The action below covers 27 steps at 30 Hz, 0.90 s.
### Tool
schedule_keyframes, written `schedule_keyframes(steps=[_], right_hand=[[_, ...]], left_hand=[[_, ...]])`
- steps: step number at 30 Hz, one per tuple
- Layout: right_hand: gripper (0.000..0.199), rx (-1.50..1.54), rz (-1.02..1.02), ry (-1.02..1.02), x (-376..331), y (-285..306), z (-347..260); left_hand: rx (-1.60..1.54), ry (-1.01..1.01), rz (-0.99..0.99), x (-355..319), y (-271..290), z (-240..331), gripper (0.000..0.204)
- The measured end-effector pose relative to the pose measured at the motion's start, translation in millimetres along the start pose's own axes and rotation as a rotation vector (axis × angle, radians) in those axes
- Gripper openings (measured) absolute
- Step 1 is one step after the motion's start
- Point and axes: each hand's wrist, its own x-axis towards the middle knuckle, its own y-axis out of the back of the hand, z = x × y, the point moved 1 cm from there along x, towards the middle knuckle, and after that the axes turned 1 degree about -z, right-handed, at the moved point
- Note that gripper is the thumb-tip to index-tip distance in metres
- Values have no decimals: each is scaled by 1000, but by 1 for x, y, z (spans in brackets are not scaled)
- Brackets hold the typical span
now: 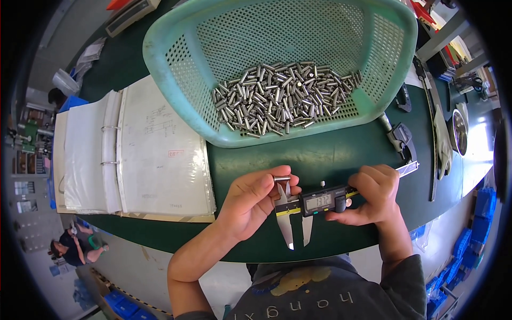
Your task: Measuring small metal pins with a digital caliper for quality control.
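Both hands work at the desk's (341,154) near edge. Left hand (253,200) pinches a small metal pin (282,179) between the caliper's (314,205) upper prongs; right hand (373,194) grips the caliper body beside its display. Behind them, toward the far edge, a green basket (176,64) holds a heap of pins (282,98). An open binder (133,154) lies at the left edge.

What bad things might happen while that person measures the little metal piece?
The small shiny metal pin, pinched only at the left hand fingertips, might slip and roll off the dark green table. The digital caliper in the right hand has pointed steel tips that might poke someone.
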Motion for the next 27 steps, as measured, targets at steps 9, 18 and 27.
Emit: schedule_keyframes(steps=[9, 18, 27], right_hand=[[55, 13, -12, 6, 2, 2, -1], [47, 61, -26, 0, 4, 2, -5], [45, 83, -30, -14, 2, 1, -5]], left_hand=[[-12, -7, -17, 0, 1, -1, 35], [-7, -8, -14, 0, 3, -2, 34], [28, -36, -26, 0, 3, 0, 34]])
